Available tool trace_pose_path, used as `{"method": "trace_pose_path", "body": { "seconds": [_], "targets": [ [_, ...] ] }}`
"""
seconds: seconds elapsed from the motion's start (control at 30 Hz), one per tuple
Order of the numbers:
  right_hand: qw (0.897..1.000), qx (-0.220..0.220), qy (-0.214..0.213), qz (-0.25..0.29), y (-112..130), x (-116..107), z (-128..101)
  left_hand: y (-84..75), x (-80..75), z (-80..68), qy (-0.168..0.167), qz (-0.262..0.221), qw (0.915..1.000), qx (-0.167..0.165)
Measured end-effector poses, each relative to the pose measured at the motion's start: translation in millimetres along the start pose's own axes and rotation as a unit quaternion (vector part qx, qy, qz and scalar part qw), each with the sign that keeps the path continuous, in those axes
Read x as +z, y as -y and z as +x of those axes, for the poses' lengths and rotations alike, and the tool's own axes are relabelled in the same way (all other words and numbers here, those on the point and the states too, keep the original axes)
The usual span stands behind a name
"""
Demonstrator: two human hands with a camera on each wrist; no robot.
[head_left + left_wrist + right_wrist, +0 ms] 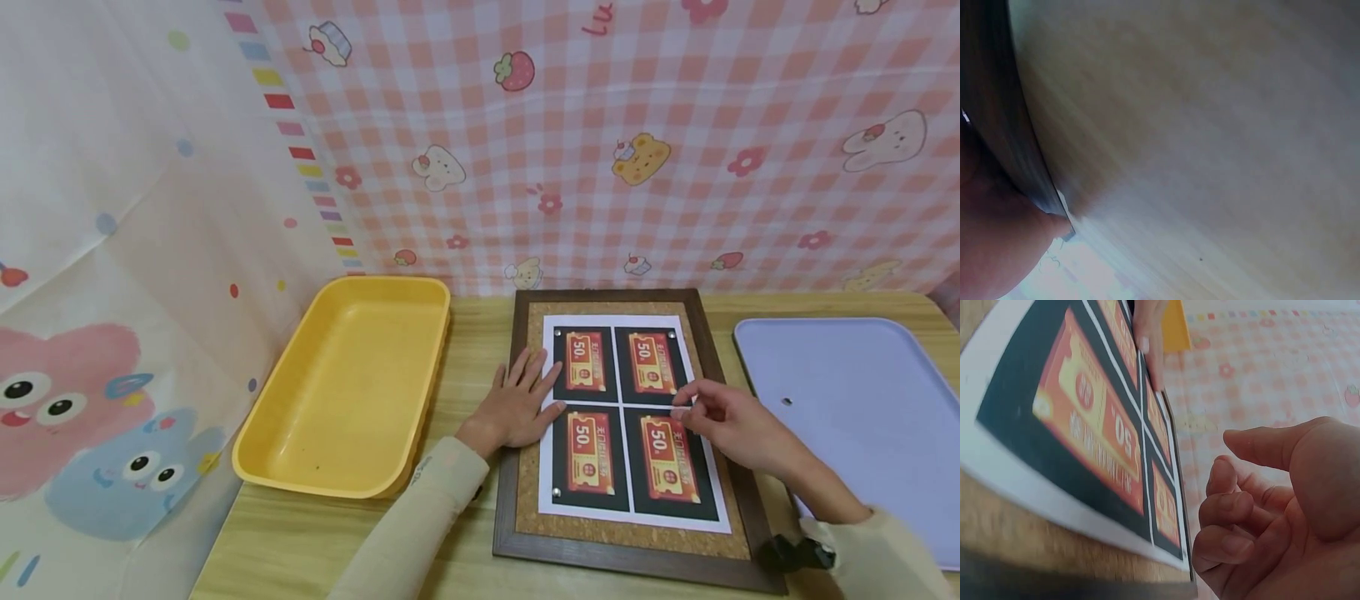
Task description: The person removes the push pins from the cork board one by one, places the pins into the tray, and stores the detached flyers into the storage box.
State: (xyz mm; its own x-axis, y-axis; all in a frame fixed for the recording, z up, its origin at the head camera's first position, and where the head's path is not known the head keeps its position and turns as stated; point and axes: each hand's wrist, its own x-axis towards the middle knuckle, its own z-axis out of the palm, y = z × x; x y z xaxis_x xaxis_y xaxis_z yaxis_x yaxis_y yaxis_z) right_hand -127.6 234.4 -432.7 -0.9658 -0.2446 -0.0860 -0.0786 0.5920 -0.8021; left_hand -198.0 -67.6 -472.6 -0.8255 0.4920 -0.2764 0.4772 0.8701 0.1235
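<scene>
A white sheet (626,406) printed with several red "50" coupons lies on a cork board (622,527) with a dark wooden frame (637,567). Silver pushpins (557,332) show at its top left, top right and bottom left corners. My left hand (513,408) rests spread across the board's left frame and the sheet's left edge. Above the right side of the sheet hovers my right hand (723,421), fingers loosely bent; the right wrist view shows the thumb (1260,445) apart from the index finger, nothing between them.
To the left stands a yellow tray (341,482). A lilac tray (847,358) lies at the right, with one small silver pushpin (787,402) near its left edge. Behind the wooden table (472,333) hangs a pink checked cloth (570,117).
</scene>
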Motion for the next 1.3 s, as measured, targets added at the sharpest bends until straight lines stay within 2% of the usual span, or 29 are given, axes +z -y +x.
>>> {"method": "trace_pose_path", "body": {
  "seconds": [0.2, 0.33, 0.9, 1.17, 1.3],
  "targets": [
    [1.0, -0.018, 0.019, 0.017, 8.9, 9.4, 1.9, -0.3, -1.7, -1.0, 0.006, 0.001, 1.0, 0.004],
    [0.999, -0.031, 0.029, 0.01, 13.0, 16.0, 3.5, 0.3, -1.6, -1.1, 0.006, 0.003, 1.0, 0.004],
    [0.993, -0.033, 0.109, 0.01, 32.4, 50.6, 12.3, 0.1, -1.6, -1.3, 0.003, 0.011, 0.9999, 0.007],
    [0.988, -0.056, 0.142, 0.012, 37.2, 65.1, 15.5, -0.6, -1.3, 0.4, 0.009, 0.007, 0.9999, -0.005],
    [0.983, -0.063, 0.167, 0.035, 38.3, 72.6, 16.3, -0.8, -1.1, 0.5, 0.013, 0.005, 0.9999, -0.009]
  ]
}}
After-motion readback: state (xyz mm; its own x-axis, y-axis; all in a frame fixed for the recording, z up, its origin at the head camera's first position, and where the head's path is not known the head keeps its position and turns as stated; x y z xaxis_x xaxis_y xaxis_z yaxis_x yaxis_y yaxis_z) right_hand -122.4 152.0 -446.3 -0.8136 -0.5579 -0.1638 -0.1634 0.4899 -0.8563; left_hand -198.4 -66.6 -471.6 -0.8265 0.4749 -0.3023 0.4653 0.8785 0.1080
